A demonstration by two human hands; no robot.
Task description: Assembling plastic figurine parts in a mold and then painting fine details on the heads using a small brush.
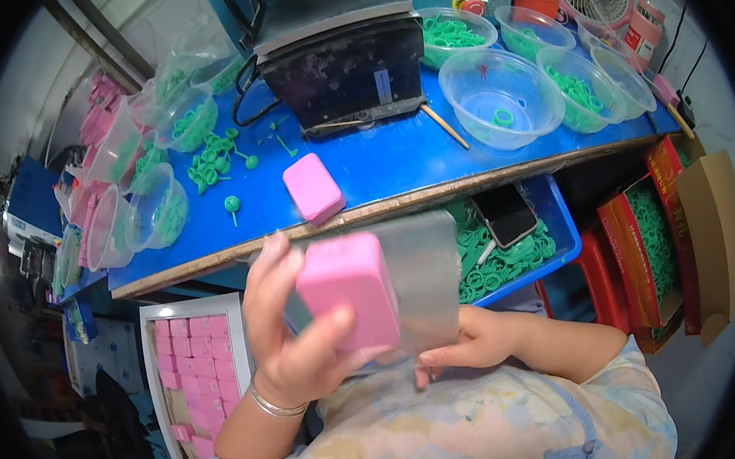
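My left hand (298, 339), with silvery bangles at the wrist, grips a pink rounded box (349, 283) between thumb and fingers, above my lap. Beside and partly behind the box is a greyish see-through plastic bag (427, 263), slightly blurred. At the bag's lower right edge my right hand (468, 343) is closed, its fingers partly hidden behind the plastic. A second pink box (313, 188) lies on the blue tabletop (259, 214) close to its front edge.
Green plastic pieces (212, 159) lie loose on the table by clear bowls (502, 99). A dark machine (343, 76) stands at the back. A blue tray (564, 254) holds green rings and a phone (505, 214). A white-rimmed crate (241, 340) of pink boxes stands at lower left.
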